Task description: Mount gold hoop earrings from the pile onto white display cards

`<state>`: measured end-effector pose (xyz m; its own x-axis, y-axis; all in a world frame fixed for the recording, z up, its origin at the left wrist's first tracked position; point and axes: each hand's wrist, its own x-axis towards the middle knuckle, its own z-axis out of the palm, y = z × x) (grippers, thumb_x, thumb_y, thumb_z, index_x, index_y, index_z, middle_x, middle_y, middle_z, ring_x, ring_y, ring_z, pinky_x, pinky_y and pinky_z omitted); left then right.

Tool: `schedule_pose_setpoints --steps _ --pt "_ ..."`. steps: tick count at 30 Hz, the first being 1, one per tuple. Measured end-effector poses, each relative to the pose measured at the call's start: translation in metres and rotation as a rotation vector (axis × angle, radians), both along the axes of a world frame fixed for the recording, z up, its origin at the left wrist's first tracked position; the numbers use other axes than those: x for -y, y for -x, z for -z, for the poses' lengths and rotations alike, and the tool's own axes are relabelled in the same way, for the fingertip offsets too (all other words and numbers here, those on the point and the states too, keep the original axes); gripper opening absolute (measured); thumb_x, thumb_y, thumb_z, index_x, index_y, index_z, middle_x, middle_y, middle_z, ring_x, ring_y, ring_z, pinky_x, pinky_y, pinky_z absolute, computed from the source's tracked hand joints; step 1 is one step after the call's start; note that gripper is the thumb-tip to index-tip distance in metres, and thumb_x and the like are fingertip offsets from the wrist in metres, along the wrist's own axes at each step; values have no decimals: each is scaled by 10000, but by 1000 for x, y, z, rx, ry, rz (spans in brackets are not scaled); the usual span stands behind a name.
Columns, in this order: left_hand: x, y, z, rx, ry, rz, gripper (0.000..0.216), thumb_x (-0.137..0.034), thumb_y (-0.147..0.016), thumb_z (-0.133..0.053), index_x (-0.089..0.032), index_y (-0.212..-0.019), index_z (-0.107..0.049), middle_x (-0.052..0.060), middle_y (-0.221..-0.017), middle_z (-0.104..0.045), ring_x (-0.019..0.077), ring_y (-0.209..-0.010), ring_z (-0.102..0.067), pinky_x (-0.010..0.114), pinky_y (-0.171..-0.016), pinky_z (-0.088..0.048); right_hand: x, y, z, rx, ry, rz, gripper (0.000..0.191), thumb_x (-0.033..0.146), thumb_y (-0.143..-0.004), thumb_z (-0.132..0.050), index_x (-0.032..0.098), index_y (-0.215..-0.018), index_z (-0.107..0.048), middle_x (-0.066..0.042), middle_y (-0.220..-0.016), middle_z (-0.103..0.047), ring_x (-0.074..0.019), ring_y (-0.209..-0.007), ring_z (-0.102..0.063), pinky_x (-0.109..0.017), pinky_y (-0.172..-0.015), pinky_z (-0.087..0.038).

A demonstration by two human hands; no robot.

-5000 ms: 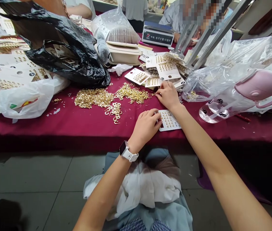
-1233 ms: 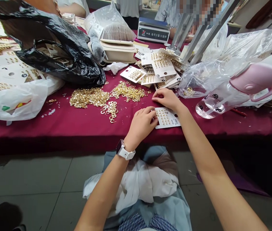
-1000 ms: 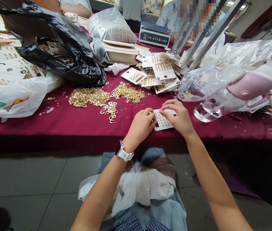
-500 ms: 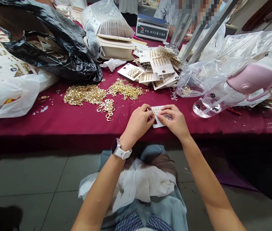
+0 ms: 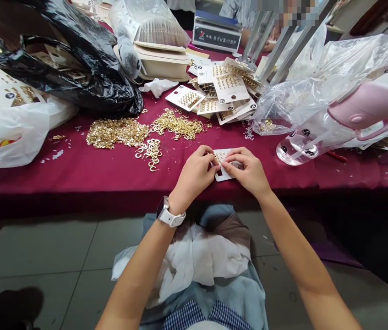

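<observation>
A white earring card (image 5: 226,176) with rows of small gold earrings lies at the table's front, partly covered by both hands. My left hand (image 5: 199,172) is closed in a pinch at the card's left side, thumb and forefinger close together. From the right, my right hand (image 5: 248,172) reaches over the card, its thumb and forefinger pinched at the earrings. Whatever small piece may be between the fingertips is hidden. Left of the hands lie a small group of gold hooks (image 5: 153,153), a larger pile of gold hooks (image 5: 178,124) and a heap of small gold pieces (image 5: 116,133).
Filled earring cards (image 5: 230,87) are stacked behind the hands. A pink-lidded water bottle (image 5: 355,114) leans at the right beside clear plastic bags (image 5: 288,103). At the left are a black plastic bag (image 5: 111,78) and a white bag (image 5: 25,137). A scale (image 5: 217,34) stands at the back.
The view has shifted slightly. Both hands stay at the card with their fingers in nearly the same pinched pose.
</observation>
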<state>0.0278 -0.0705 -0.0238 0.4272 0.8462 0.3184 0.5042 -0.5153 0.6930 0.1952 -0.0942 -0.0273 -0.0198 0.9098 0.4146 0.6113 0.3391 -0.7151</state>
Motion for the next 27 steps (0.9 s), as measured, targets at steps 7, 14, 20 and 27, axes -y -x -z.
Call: schedule_pose_setpoints --steps 7,14,20,27 --pt "0 -3 -2 42 37 -65 113 -56 -749 -649 -151 -688 -641 32 -932 -550 146 -891 -579 285 -844 -496 0 3 -4 43 -7 -10 66 281 -763 -670 253 -703 -677 -34 -888 -650 -221 -896 -594 -411 -897 -461" --pt "0 -4 -4 12 18 -75 115 -44 -730 -654 -150 -687 -659 18 -869 -504 127 -811 -541 275 -789 -485 0 4 -6 65 -8 -13 58 245 -754 -681 244 -697 -676 -29 -873 -659 -220 -909 -566 -394 -878 -455" --pt "0 -5 -4 20 43 -71 115 -32 -742 -640 -136 -696 -661 23 -871 -495 129 -825 -530 279 -803 -464 -1 2 -5 52 -7 -26 69 270 -744 -686 234 -688 -672 -29 -859 -645 -219 -949 -561 -397 -915 -442" --pt "0 -4 -1 23 30 -63 132 -18 -732 -629 -140 -688 -655 21 -865 -486 138 -819 -521 285 -789 -452 -3 0 -4 16 -8 -58 78 250 -723 -678 218 -655 -652 -39 -843 -628 -214 -946 -563 -385 -916 -443"
